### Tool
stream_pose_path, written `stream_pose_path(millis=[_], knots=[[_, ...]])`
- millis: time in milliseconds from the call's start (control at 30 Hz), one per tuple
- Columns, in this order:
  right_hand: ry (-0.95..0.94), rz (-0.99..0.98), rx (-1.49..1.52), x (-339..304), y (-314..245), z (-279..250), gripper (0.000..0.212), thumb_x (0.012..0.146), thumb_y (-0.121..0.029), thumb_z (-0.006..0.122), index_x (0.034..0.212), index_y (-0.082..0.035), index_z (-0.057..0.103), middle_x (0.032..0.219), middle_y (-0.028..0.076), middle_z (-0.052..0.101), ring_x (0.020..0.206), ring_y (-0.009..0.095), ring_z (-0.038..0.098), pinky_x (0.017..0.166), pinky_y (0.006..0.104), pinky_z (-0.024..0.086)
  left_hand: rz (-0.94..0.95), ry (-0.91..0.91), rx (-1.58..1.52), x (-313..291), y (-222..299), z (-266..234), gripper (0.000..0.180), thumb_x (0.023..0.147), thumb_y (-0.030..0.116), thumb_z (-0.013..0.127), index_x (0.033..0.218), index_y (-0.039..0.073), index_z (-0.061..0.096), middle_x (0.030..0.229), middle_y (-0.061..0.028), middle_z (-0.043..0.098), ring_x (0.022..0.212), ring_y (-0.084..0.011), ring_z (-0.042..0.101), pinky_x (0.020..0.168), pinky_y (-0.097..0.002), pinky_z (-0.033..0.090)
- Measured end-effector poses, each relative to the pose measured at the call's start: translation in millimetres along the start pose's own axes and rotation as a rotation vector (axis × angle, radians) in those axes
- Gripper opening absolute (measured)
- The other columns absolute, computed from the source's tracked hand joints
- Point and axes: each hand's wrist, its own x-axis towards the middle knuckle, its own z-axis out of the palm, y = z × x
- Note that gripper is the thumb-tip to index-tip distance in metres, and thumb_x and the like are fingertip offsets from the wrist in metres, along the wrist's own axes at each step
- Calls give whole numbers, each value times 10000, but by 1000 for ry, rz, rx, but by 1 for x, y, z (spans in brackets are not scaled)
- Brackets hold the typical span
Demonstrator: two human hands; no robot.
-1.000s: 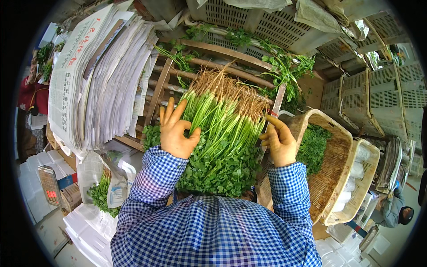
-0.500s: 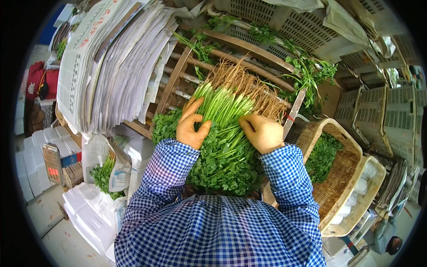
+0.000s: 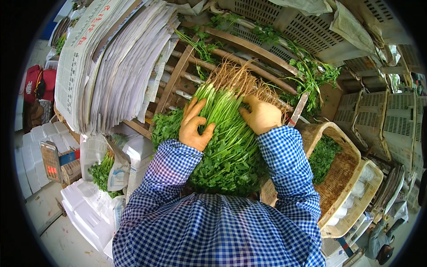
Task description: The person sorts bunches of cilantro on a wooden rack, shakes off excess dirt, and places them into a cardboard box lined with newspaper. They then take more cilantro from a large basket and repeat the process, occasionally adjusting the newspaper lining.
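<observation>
A large pile of cilantro [image 3: 231,120] lies in front of me, brown roots at the far end and green leaves toward my body. My left hand [image 3: 195,125] rests against the left side of the stems, its fingers apart and thumb curved out. On the other side, my right hand [image 3: 263,116] is closed over stems just below the roots, with its thumb and forefinger pressed into them; its other fingertips are hidden. Both my forearms wear blue checked sleeves.
The pile sits on a slatted wooden rack [image 3: 178,80]. A tall newspaper stack [image 3: 120,66] stands at the left. On the right are a basket [image 3: 351,164] with greens and a yellowish crate [image 3: 373,182] with white rolls. A small display scale [image 3: 52,160] stands far left.
My right hand has moved farther away, up along the stems toward the roots. My left hand has shifted slightly right. The stems lie closer together between my hands.
</observation>
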Motion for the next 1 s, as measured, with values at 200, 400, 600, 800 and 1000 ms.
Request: stream_pose_path(millis=[200, 400, 600, 800, 1000], knots=[[177, -81, 357, -10, 32, 10, 143, 982, -207, 613, 992, -72, 661, 718, 73, 689, 588, 189, 660, 552, 375, 562, -3, 9, 17, -1, 2, 1, 235, 779, 76, 791, 725, 38, 566, 1470, -237, 507, 1445, -438, 361, 1186, -650, 233], [684, 116, 1428, -24, 97, -38, 168, 1035, -195, 573, 1092, -51, 638, 720, 37, 624, 539, 88, 510, 516, 239, 472, 44, -10, 51, -2, 1, 1, 269, 801, 36, 764, 800, 43, 495, 1477, -276, 481, 1448, -485, 334, 1179, -655, 219], [713, 323, 1262, -21, 57, -35, 449, 1013, -255, 616, 1397, -41, 525, 866, 83, 695, 574, 87, 577, 464, 215, 485, 51, -5, 74, -3, 1, 0, 264, 789, 33, 773, 805, 44, 510, 1478, -269, 484, 1447, -474, 344, 1177, -657, 225], [524, 210, 1117, -39, 43, -5, 205, 1006, -190, 629, 1146, -52, 686, 930, 60, 726, 651, 88, 657, 512, 204, 523, 74, 15, 80, -4, -1, 2, 265, 783, 38, 778, 810, 47, 514, 1478, -264, 488, 1437, -467, 364, 1177, -647, 238], [253, -260, 138, -18, 32, 2, 436, 968, -322, 636, 1362, -140, 606, 1375, 174, 606, 1186, 359, 617, 1040, 476, 489, 25, -161, 230, 4, 12, -1, 239, 830, 158, 766, 753, 26, 583, 1532, -226, 440, 1470, -470, 288, 1199, -632, 188]])
